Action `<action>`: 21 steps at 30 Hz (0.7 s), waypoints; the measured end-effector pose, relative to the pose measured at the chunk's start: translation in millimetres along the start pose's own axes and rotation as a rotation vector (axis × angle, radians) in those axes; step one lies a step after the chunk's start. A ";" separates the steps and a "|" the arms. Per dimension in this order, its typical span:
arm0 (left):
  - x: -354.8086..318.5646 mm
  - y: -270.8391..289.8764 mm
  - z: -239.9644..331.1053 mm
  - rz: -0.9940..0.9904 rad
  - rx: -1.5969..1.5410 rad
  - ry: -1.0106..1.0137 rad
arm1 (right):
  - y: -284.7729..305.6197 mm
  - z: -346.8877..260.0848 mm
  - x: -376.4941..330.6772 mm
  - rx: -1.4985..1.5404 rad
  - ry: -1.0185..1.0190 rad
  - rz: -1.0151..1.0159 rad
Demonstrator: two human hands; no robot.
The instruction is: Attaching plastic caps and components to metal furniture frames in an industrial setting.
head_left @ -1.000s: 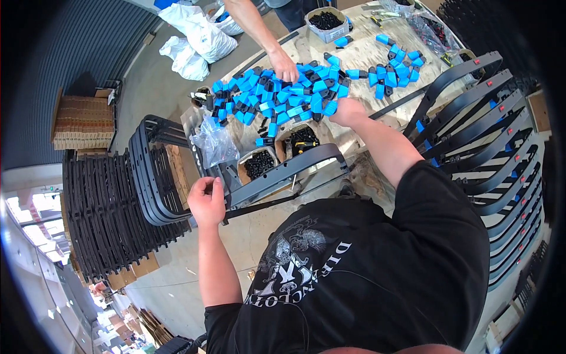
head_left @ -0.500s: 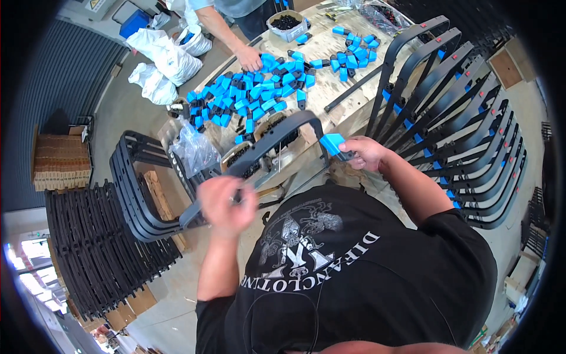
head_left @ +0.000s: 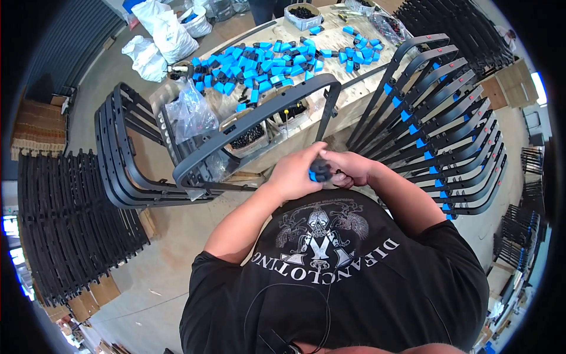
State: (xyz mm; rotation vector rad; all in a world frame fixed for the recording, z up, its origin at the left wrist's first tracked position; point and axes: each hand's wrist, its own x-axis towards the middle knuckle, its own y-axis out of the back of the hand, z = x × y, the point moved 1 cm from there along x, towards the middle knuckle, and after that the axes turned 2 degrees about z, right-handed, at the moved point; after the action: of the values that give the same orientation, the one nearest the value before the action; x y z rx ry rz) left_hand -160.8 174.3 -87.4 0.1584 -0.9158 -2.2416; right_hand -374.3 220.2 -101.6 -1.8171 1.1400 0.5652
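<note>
Two risks with grip of left hand (head_left: 296, 171) and right hand (head_left: 352, 167) closed around block (head_left: 321, 170): dropping below if loosened, knocking against frame (head_left: 245, 124) just beyond if raised.

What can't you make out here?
Head view, blue-and-black block-shaped piece: partly covered by the bare left hand.
Head view, bare right hand: curled fingers hide anything inside.
Head view, co-worker in dark trousers: upper body cut off by top edge.
Head view, small black parts in pale box: too small to identify.
</note>
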 end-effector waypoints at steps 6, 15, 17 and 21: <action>-15.2 -23.0 -36.1 0.178 -0.337 0.558 | -3.7 10.5 5.6 -0.110 0.278 0.120; 13.4 -44.5 -22.4 0.169 -0.922 0.552 | 20.7 -12.6 16.1 -0.193 0.379 0.190; 27.7 -55.1 -17.8 0.199 -0.983 0.610 | 43.9 -16.7 18.7 -0.324 0.462 0.203; 57.0 -81.4 -22.5 0.236 -1.119 0.669 | 93.2 -18.8 30.7 -0.392 0.599 0.227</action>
State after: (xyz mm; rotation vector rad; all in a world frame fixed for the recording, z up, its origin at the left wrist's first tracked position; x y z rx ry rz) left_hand -241.1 165.6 -149.4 0.2320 0.6563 -1.9448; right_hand -443.0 172.7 -156.4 -2.2969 1.7480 0.3963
